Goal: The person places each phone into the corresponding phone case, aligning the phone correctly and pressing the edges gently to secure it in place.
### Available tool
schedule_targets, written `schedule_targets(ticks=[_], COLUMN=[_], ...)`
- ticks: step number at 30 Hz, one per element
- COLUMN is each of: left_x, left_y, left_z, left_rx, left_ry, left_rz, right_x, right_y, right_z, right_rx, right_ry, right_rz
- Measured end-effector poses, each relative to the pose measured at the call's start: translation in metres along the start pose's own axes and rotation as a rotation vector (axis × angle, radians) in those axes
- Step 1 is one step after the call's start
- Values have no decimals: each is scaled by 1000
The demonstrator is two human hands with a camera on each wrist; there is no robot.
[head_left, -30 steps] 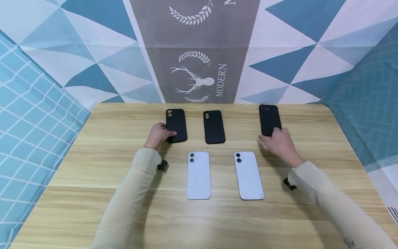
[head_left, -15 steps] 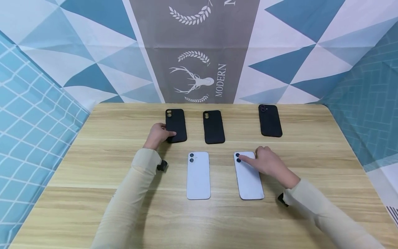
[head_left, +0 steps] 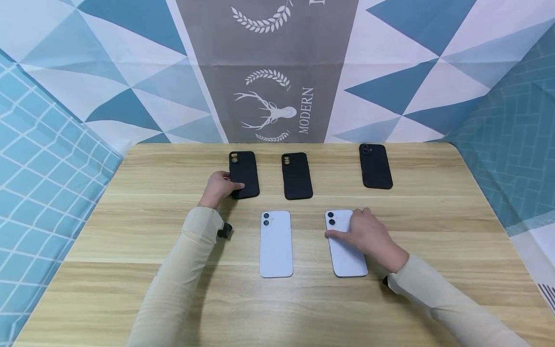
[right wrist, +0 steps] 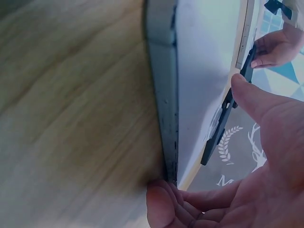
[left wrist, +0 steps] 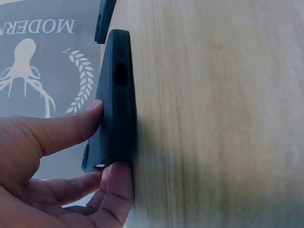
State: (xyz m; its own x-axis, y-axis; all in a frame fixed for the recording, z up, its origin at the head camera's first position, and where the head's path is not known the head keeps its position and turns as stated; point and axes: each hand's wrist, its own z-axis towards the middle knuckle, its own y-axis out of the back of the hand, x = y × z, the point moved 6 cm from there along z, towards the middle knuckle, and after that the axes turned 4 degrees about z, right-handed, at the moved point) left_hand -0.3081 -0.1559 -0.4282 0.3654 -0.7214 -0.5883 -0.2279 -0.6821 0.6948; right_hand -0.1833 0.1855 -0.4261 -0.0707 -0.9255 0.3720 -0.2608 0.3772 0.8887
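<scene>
left hand (head_left: 218,187) pinches the leftmost black case (head_left: 244,168); right hand (head_left: 370,233) grips the right white phone (head_left: 349,261), flat on the surface (head_left: 312,308); pressing only its edges, not the lenses (head_left: 331,222), seems best.

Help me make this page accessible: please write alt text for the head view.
A left hand holds a black phone case while the right hand grips a white phone over a wooden table. Another white phone lies left of the gripped one; another black case and what seems a cased black phone lie farther back.
</scene>
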Motion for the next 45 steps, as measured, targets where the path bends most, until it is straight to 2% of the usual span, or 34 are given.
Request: schedule_targets(ticks=[6,13,25,38,45], left_x=[-2,-3,-1,0,1], left_y=[0,0,-1,0,2], left_z=[0,-1,0,0,-1], left_rx=[2,11,2,14,18], left_ry=[-9,-7,-2,0,-22], left_rz=[-2,-4,-7,-18,-45], right_x=[2,0,-4,-13,-19], right_y=[-1,-3,-4,-3,-1], right_z=[0,3,7,12,13], right_rx=[2,33,-10,2,91], right_ry=[-12,-84,-112,-141,-181], right_rz=[-7,45,137,334,458])
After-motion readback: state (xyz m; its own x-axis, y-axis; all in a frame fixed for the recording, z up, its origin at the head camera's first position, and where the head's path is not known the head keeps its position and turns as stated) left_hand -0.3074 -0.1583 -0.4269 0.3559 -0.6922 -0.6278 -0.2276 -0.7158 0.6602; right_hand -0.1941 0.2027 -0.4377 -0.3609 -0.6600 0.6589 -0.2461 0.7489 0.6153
